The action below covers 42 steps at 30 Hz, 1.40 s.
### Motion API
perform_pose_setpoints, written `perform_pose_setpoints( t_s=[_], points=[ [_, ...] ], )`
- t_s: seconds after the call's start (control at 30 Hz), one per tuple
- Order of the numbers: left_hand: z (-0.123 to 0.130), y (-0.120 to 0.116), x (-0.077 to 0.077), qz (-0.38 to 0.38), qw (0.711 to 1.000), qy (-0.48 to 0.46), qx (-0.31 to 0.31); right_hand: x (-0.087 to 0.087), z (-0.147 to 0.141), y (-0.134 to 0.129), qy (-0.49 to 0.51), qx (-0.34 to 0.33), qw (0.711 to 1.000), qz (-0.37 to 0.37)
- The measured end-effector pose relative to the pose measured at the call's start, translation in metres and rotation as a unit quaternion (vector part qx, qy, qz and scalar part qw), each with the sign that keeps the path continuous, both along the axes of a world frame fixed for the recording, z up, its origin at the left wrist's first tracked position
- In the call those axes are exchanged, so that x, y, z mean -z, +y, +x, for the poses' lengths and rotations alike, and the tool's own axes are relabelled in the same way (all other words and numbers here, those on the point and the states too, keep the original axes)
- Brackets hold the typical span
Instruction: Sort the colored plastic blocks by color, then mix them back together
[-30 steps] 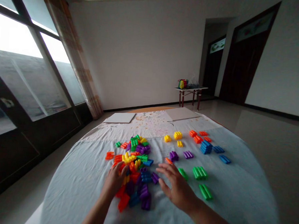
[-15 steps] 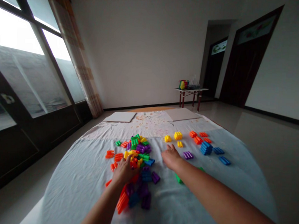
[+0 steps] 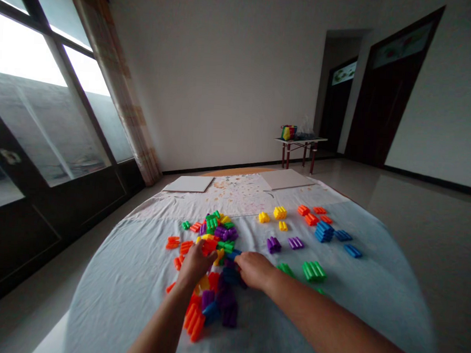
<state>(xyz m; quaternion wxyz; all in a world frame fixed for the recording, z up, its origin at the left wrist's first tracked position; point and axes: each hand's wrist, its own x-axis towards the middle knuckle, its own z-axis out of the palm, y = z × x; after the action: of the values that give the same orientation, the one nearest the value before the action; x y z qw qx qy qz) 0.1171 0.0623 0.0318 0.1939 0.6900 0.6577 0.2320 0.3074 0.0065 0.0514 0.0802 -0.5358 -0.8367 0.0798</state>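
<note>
A heap of ribbed plastic interlocking blocks (image 3: 215, 260) in orange, yellow, green, purple and blue lies on a pale cloth (image 3: 111, 296). My left hand (image 3: 194, 265) rests on the heap's left side, fingers curled over orange and yellow blocks. My right hand (image 3: 255, 271) lies on the heap's right edge, fingers over blue blocks (image 3: 231, 275). Neither hand shows clearly whether it grips anything. To the right stand separate groups: yellow blocks (image 3: 280, 213), orange blocks (image 3: 311, 219), a stack of blue blocks (image 3: 324, 232), purple blocks (image 3: 273, 245) and green blocks (image 3: 313, 270).
Two white boards (image 3: 189, 183) (image 3: 286, 179) lie at the cloth's far end, beside a paint-stained patch. A small folding table (image 3: 300, 141) holding a colourful bag stands at the back right. Tall windows (image 3: 53, 114) line the left wall.
My right hand has moved back and left, from near the yellow blocks to the heap's blue blocks, uncovering purple and green groups. My left hand stays on the heap.
</note>
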Motion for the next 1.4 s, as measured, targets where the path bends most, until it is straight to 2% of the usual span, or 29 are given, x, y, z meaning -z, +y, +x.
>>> perform_pose_setpoints(
  t_s=[0.17, 0.3, 0.4, 0.53, 0.63, 0.73, 0.87, 1.03, 1.13, 1.2, 1.3, 1.4],
  points=[
    [0.019, 0.001, -0.002, 0.001, 0.994, -0.105, 0.029, 0.014, -0.005, -0.005, 0.129, -0.009, 0.992, 0.007],
    [0.027, -0.004, -0.004, 0.013, 0.986, -0.155, 0.059, 0.019, 0.003, -0.013, 0.201, 0.015, 0.979, 0.026],
    [0.015, -0.007, -0.010, 0.035, 0.982, -0.182, 0.044, 0.018, 0.008, -0.022, 0.221, 0.019, 0.974, 0.045],
    [-0.022, -0.011, -0.011, 0.079, 0.975, -0.201, -0.053, 0.018, 0.008, -0.037, 0.252, 0.012, 0.967, 0.035],
    [-0.049, -0.018, -0.001, 0.109, 0.962, -0.213, -0.128, 0.023, 0.003, -0.046, 0.264, 0.005, 0.964, 0.017],
    [-0.061, -0.025, 0.015, 0.130, 0.950, -0.225, -0.173, 0.028, -0.003, -0.049, 0.259, -0.003, 0.966, -0.004],
    [-0.062, -0.030, 0.031, 0.148, 0.938, -0.247, -0.191, 0.031, -0.008, -0.044, 0.251, -0.012, 0.968, -0.008],
    [-0.062, -0.032, 0.045, 0.179, 0.926, -0.268, -0.199, 0.029, -0.015, -0.035, 0.276, -0.014, 0.958, 0.072],
    [-0.063, -0.035, 0.047, 0.197, 0.927, -0.257, -0.187, 0.026, -0.027, -0.031, 0.284, -0.047, 0.952, 0.100],
    [-0.061, -0.038, 0.044, 0.206, 0.936, -0.237, -0.159, 0.025, -0.036, -0.026, 0.270, -0.069, 0.955, 0.105],
    [-0.053, -0.043, 0.036, 0.220, 0.950, -0.204, -0.087, 0.027, -0.046, -0.017, 0.241, -0.076, 0.961, 0.108],
    [-0.040, -0.049, 0.029, 0.259, 0.959, -0.115, 0.014, 0.027, -0.045, -0.013, 0.239, -0.056, 0.963, 0.113]
  ],
)
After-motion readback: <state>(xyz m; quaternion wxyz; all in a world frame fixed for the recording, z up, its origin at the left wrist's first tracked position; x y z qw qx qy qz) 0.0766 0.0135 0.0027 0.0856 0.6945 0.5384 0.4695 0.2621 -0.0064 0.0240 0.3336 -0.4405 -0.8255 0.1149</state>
